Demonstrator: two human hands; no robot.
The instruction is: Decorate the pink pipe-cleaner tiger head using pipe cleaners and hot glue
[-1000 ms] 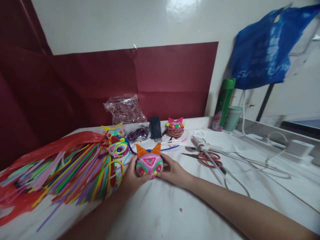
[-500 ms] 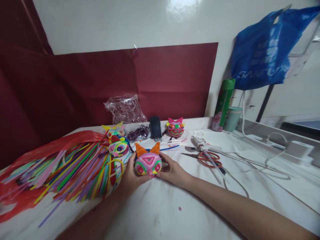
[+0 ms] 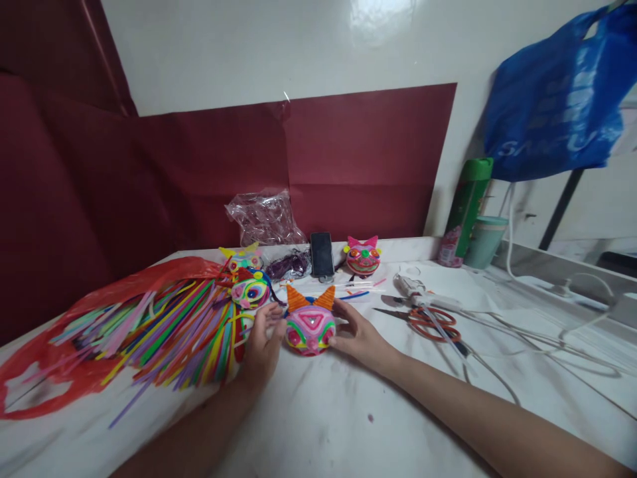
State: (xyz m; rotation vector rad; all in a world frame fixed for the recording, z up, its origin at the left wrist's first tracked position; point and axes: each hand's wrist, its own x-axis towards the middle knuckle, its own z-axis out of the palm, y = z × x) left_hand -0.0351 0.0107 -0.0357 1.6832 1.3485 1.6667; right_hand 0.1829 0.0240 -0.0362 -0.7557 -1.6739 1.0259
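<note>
A pink animal head with orange ears and green-ringed eyes rests on the white marbled table. My right hand grips its right side, fingers behind and thumb at the front near the eye. Just off its left side is my left hand, fingers parted and curved, with nothing held. A blue and yellow animal head lies beyond my left hand, beside a bundle of colourful fuzzy stems on red plastic.
Behind stand a pink-eared head, a phone and clear wrap. Orange-handled scissors, a glue gun and cables lie right. A green can and a cup stand at the back right.
My left hand has come off the orange-eared head and opened beside it. My right hand keeps its hold. The whole view has shifted, with things appearing farther right.
</note>
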